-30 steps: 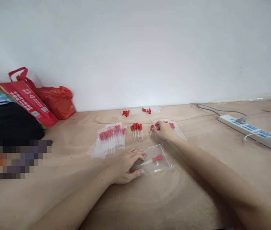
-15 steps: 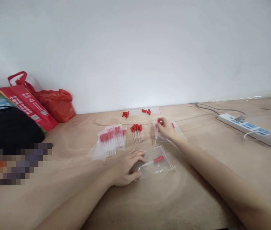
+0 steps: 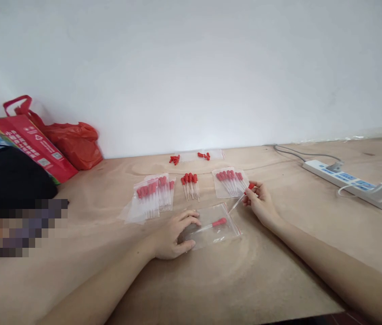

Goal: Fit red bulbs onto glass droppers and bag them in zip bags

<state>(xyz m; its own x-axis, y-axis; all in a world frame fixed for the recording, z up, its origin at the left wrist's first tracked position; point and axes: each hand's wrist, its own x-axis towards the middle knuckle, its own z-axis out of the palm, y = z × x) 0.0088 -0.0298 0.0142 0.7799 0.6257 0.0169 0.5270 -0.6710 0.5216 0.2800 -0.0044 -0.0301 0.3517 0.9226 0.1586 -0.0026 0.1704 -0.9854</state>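
Observation:
My left hand [image 3: 177, 234] rests with its fingers apart on the left end of a clear zip bag [image 3: 207, 239], which has one red-topped dropper [image 3: 219, 222] inside. Between the fingertips of my right hand [image 3: 261, 203] is another dropper [image 3: 240, 201], its glass tip pointing down-left at the bag's right end. Just beyond, a bag of several droppers [image 3: 226, 180] lies flat. Several loose droppers [image 3: 191, 180] lie side by side in the middle. More filled bags [image 3: 148, 198] overlap to the left of them.
Small red bulbs [image 3: 174, 160] and clear bags lie near the wall. A white power strip [image 3: 346, 183] with cables is at the right. Red bags [image 3: 72, 144] and a black bag [image 3: 15, 171] stand at the left. The wooden table's front edge [image 3: 312, 316] shows below.
My right hand has moved right and towards me, and the dropper in it now shows, slanting at the bag opening. My left hand stays on the bag. The view has shifted slightly.

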